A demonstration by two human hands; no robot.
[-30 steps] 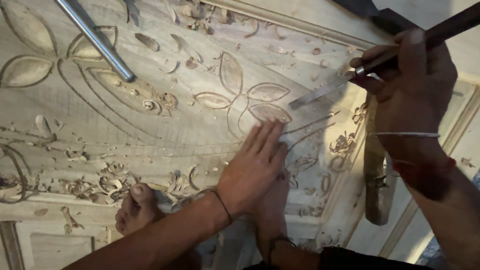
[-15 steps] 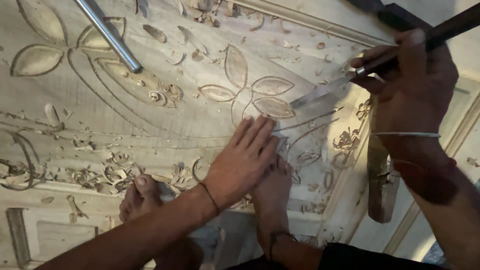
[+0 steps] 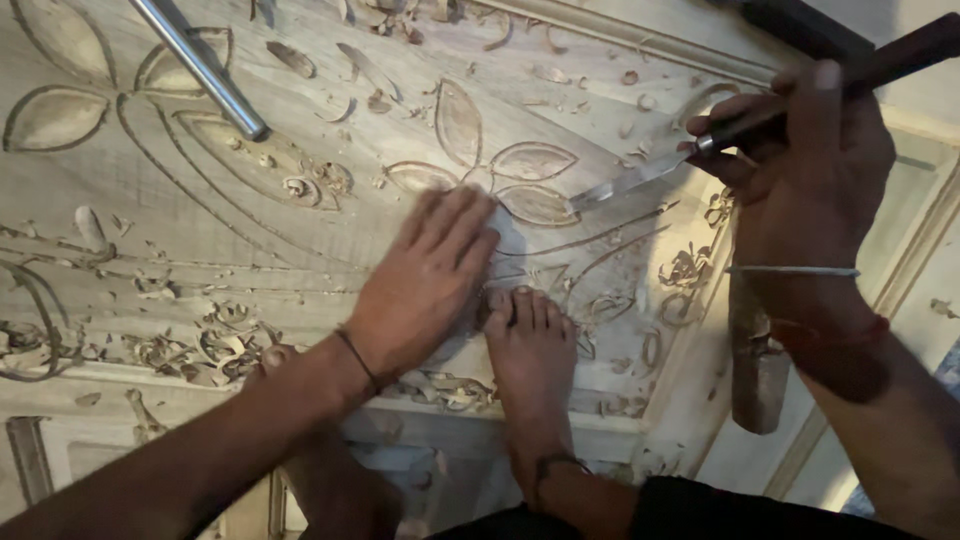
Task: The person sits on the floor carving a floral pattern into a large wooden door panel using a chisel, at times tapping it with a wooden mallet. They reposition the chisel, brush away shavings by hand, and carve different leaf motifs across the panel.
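A pale wooden panel carved with leaf and vine shapes fills the view. My left hand lies flat on it, fingers together, just below a carved leaf cluster. My right hand grips a chisel by its dark wooden handle; the flat metal blade points left, with its tip at the edge of a carved leaf. My right bare foot rests on the panel beside the left hand, and my left bare foot shows behind the left forearm.
Wood shavings lie scattered over the panel, thickest at the lower left. A metal rod crosses the upper left. A wooden mallet lies on the raised frame moulding at the right, under my right forearm.
My left hand has slid up and to the left across the panel. The chisel hand has stayed almost still, and the view has shifted slightly.
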